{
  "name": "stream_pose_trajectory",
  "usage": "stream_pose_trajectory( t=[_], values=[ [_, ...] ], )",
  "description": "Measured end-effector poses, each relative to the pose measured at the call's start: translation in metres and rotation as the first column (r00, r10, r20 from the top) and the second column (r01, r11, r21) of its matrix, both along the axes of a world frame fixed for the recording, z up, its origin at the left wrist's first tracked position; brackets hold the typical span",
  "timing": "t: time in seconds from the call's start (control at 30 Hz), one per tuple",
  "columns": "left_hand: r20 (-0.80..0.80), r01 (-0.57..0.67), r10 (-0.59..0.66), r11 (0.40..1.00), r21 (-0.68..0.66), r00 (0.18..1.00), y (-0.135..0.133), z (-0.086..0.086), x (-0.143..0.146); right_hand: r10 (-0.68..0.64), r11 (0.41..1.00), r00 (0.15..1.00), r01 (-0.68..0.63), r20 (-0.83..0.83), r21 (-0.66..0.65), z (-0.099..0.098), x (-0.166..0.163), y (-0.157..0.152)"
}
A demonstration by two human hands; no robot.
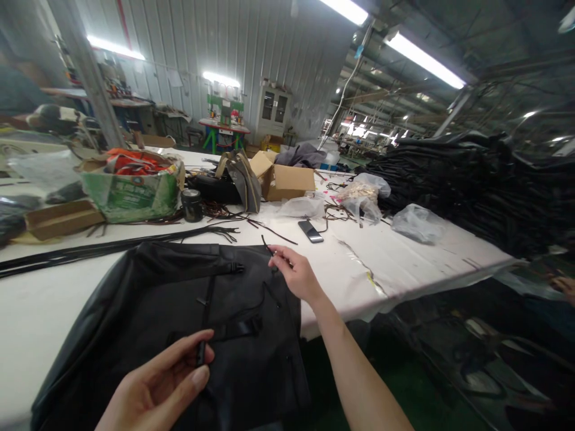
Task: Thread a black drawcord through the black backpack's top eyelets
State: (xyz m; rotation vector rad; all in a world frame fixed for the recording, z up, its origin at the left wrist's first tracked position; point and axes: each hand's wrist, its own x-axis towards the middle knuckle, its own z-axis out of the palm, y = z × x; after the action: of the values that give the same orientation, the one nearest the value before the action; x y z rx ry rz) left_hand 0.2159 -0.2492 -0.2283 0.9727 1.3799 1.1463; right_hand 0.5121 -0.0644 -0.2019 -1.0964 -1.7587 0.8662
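A black bag (157,299) with straps and buckles lies flat on the white table in front of me. Low over its front, my left hand (166,377) pinches a small black plastic piece (200,353), perhaps a cord end or toggle; its exact kind is unclear. Near the bag's far right corner, my right hand (294,269) grips a thin black cord (265,244) between thumb and fingers, its tip pointing up. Between the hands, a black strap with a buckle (256,325) rests on the bag. Another side-release buckle (237,267) sits at the upper edge.
Long black strips (112,244) lie behind the bag. Farther back are a green bag with orange contents (130,194), a dark jar (192,206), an open cardboard box (291,182) and a phone (311,231). Plastic bags (417,222) and piled black material (471,179) are at right.
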Motion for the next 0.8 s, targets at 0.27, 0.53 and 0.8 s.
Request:
stream_pose_trajectory(
  t=[0.27, 0.53, 0.8],
  values=[
    [-0.036, 0.107, -0.103, 0.980, 0.166, 0.994, 0.068, 0.023, 0.017, -0.058, 0.996, 0.976, 0.043, -0.209, -0.076, -0.007, -0.009, 0.032],
    [-0.062, 0.188, -0.178, 0.950, 0.249, 0.982, 0.119, 0.017, 0.031, 0.104, 0.989, 0.971, -0.125, -0.214, -0.083, -0.004, -0.030, 0.011],
    [-0.208, 0.192, -0.115, 0.893, 0.407, 0.971, 0.154, -0.019, 0.044, 0.063, 0.996, 0.984, -0.074, -0.169, -0.059, -0.015, -0.039, 0.012]
  ],
)
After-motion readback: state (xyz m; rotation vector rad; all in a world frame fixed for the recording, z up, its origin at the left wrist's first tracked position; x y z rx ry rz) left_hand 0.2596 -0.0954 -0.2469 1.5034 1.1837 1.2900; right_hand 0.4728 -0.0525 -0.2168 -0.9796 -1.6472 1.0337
